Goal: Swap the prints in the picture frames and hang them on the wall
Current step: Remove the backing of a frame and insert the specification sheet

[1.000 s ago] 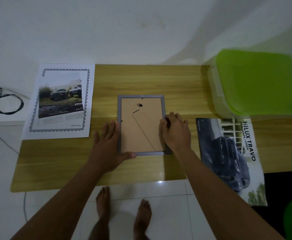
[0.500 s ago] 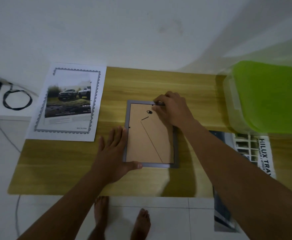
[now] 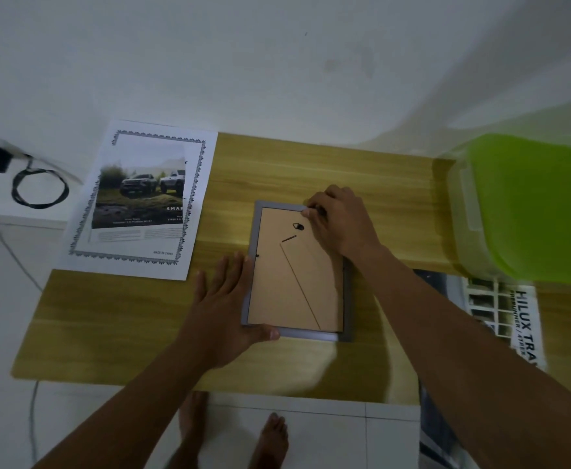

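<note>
The grey rectangular picture frame lies face-down on the wooden worktop. Your left hand lies flat, fingers straight, against its left edge; your right hand pinches its far rim. Likely light, stiff, fragile: hold by the rims.

Grey picture frame face-down on table

The bordered white sheet at the surface's left end carries "MADE IN CHINA" in small capitals at its lower right; the truck print lying on it shows white letters "SMA", cut off at its edge, its finer lines too blurred to read; the truck brochure on the right reads "HILUX TRA", with a smaller, unclear line beside it.
</note>
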Demonstrator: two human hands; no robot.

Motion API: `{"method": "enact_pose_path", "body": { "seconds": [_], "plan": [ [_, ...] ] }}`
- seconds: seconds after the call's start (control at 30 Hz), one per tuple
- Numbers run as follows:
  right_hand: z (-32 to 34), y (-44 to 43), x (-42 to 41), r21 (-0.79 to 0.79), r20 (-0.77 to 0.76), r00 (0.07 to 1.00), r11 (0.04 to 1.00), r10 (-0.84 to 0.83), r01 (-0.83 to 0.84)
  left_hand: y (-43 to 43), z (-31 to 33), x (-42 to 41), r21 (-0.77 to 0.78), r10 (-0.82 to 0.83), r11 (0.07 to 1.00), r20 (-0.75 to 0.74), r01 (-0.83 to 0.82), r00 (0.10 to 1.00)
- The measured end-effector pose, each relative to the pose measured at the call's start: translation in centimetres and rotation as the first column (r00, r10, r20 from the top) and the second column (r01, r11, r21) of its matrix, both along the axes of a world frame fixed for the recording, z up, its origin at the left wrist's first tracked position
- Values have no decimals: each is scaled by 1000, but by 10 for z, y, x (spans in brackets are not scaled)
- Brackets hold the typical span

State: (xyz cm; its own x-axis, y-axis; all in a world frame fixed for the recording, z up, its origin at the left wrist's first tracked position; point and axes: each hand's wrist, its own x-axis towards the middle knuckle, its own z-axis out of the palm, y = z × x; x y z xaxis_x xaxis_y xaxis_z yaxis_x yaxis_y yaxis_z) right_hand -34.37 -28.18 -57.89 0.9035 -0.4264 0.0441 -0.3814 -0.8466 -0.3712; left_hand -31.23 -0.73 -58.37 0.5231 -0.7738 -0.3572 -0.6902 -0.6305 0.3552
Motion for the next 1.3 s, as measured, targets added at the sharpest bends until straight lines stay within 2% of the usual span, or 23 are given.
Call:
{"method": "enact_pose_path", "body": {
  "seconds": [0.53,0.83,1.0,1.07,1.13,1.2,1.3],
  "plan": [
    [-7,3,0,-77,-8,1000,997,-28,28,0,2,-1,-12,5,1000,-5,-5,1000],
    [-4,2,2,-66,-15,1000,998,-25,24,0,3,0,-23,12,1000,-12,-12,1000],
    [4,2,0,-21,-72,997,1000,-10,8,0,4,-1,-38,15,999,-21,-16,1000],
    [9,11,-4,-82,-70,996,994,62,-67,2,5,0,-70,9,997,-45,-12,999],
    [12,22,-8,-120,-30,978,970,208,-210,3,5,1,-110,13,994,-63,-19,998],
    [12,34,-4,-86,-22,929,925,370,-371,4,3,0,-137,18,990,-57,-26,998],
    [9,44,10,-37,-117,831,834,544,-551,6,-1,-1,-180,23,983,-37,-29,999]
  ]
}}
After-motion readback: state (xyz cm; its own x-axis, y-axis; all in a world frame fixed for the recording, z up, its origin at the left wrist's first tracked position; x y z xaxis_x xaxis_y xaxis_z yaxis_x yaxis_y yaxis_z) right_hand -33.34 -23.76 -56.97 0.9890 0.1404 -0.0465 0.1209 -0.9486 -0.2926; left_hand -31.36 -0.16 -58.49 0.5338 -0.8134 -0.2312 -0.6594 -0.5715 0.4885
